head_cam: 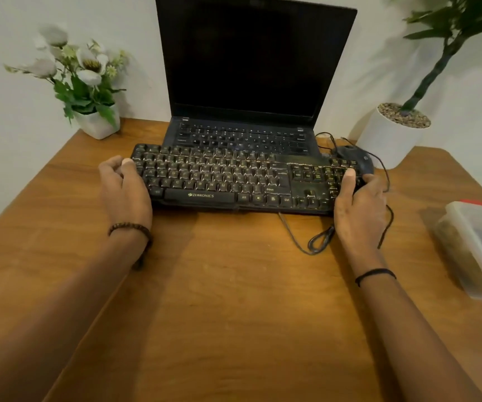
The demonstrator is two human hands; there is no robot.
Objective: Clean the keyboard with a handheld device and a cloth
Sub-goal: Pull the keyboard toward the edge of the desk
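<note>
The black keyboard [219, 181] lies across the middle of the wooden table [234, 285], its far edge resting on the base of the open laptop [251, 68], so it sits tilted and crowded rather than flat. Both hands are clamped on it, one at each end. The left hand [124, 190] curls round the left end with the thumb up by the top corner. The right hand [358, 207] lays its thumb on the number keys and wraps its fingers over the right edge, just in front of the mouse [358, 158]. This two-ended hold looks meant for lifting or sliding the keyboard off the laptop to a free part of the table. Its cable [318, 242] loops loosely near the right wrist and may drag. No cleaning device or cloth shows; whether the plastic box [477, 248] at the right holds them is unclear.
</note>
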